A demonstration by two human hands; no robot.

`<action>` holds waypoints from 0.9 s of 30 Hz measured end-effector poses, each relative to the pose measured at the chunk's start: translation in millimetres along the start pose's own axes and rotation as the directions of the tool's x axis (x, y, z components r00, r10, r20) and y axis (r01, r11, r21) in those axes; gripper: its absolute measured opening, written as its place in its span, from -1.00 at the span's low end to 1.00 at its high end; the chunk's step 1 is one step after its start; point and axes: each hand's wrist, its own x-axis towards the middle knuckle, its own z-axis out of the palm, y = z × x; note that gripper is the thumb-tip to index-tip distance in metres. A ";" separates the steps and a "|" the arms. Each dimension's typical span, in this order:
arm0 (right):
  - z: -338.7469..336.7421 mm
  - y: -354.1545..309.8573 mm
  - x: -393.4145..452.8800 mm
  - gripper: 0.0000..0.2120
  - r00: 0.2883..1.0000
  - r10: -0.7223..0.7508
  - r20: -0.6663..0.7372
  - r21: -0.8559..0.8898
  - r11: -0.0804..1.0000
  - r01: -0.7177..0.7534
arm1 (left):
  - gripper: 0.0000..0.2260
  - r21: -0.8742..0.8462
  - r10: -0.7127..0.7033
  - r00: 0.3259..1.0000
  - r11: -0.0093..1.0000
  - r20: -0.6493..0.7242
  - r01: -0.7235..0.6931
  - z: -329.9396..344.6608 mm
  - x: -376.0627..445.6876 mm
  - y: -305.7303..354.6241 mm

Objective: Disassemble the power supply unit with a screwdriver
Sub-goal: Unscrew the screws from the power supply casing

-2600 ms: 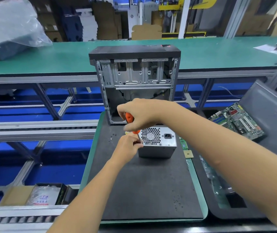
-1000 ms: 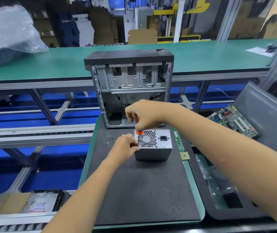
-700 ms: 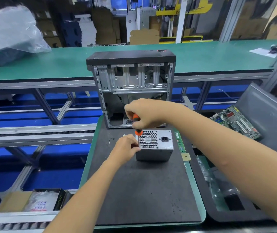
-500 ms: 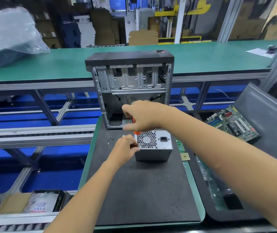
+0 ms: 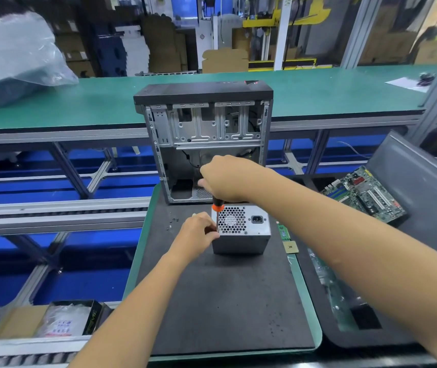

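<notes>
Power supply unit (image 5: 241, 229) stands on the dark mat (image 5: 225, 301) toward its far edge, just in front of the open computer case (image 5: 204, 139) at the far edge; the mat's near half is bare, loose screws (image 5: 172, 223) to the left. Grey tray (image 5: 408, 197) beyond the mat's right edge holds a motherboard (image 5: 363, 193), its near part cut off by the forearm. Right hand (image 5: 225, 179) grip closed round the screwdriver (image 5: 217, 208), handle mostly hidden, tip at the unit's left edge; left hand (image 5: 198, 231) grip pinches that edge.
</notes>
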 end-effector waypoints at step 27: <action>0.6 8.2 -0.7 -0.82 0.998 0.010 0.061 0.254 0.967 -0.025 | -0.94 -0.032 0.005 1.000 0.999 0.006 -0.005 0.4 1.4 -1.9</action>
